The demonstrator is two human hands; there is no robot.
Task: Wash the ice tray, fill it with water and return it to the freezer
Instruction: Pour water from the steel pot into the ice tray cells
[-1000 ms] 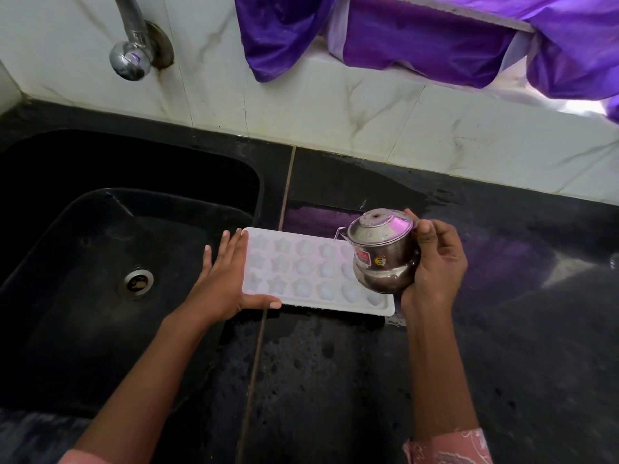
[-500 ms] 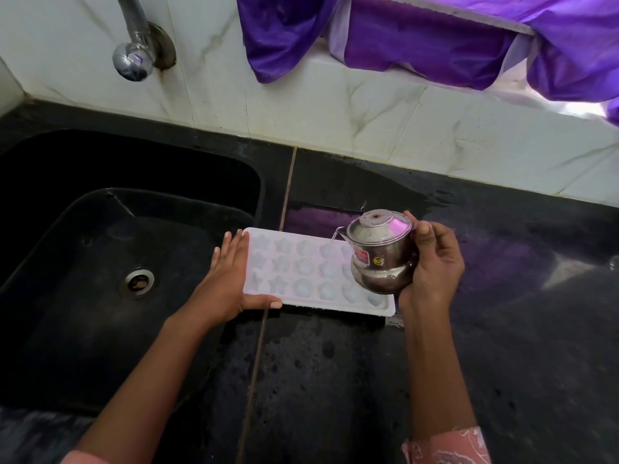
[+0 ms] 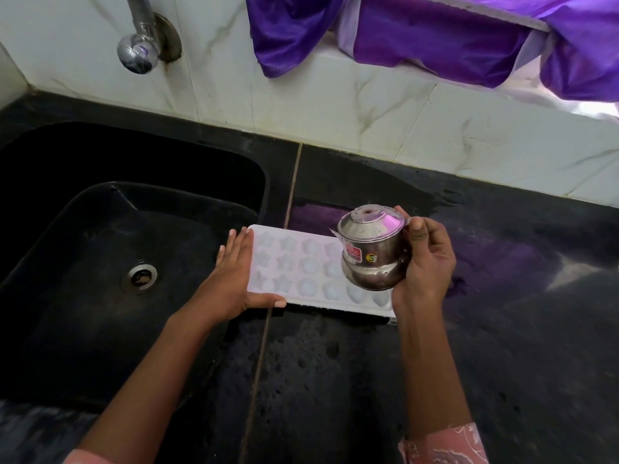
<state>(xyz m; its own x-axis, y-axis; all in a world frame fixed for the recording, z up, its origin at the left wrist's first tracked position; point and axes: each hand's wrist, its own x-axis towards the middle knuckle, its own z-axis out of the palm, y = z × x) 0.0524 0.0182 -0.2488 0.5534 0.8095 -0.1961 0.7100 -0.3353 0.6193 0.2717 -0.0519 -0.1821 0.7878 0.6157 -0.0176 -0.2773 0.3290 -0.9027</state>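
Observation:
A white ice tray (image 3: pixel 294 272) with star and round cells lies flat on the wet black counter (image 3: pixel 335 380), just right of the sink. My left hand (image 3: pixel 234 279) grips the tray's left end, fingers along its edge and thumb on the near rim. My right hand (image 3: pixel 425 262) holds a small steel pot (image 3: pixel 371 252) with a spout, tilted over the tray's right part and hiding several cells there.
A black sink (image 3: pixel 100 249) with a steel drain (image 3: pixel 140 277) fills the left. A chrome tap (image 3: pixel 139 45) sticks out of the white tiled wall above it. Purple cloth (image 3: pixel 435 38) hangs along the window ledge behind.
The steel pot has tipped slightly more toward the tray in my right hand. My left hand and the tray stay in place.

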